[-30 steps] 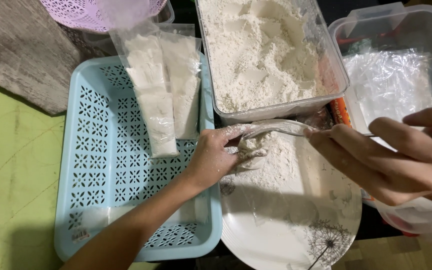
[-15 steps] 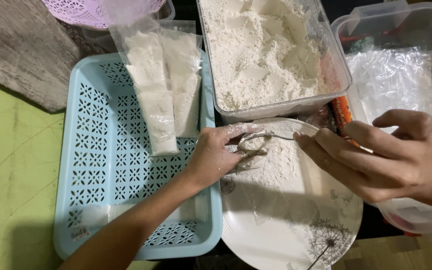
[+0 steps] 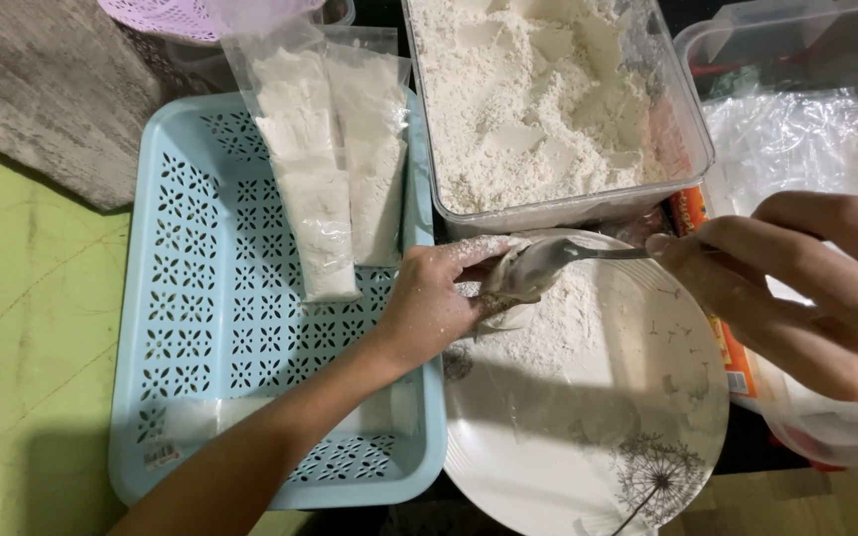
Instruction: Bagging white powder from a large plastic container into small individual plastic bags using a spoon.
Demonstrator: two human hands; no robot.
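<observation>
The right hand (image 3: 796, 288) has drawn back toward the right, its fingers still pinching the spoon (image 3: 558, 260) handle. The floured left hand (image 3: 439, 298) stays clasped around a small clear bag (image 3: 500, 293) at the spoon's bowl, over the white plate (image 3: 638, 397).

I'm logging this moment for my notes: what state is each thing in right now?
left hand: floury, holds a small bag open over the plate
right hand: grips the spoon
spoon: tipped into the bag mouth
flour tub: lidless, nearly full
blue basket: holds filled bags
plate: dusted with flour
</observation>
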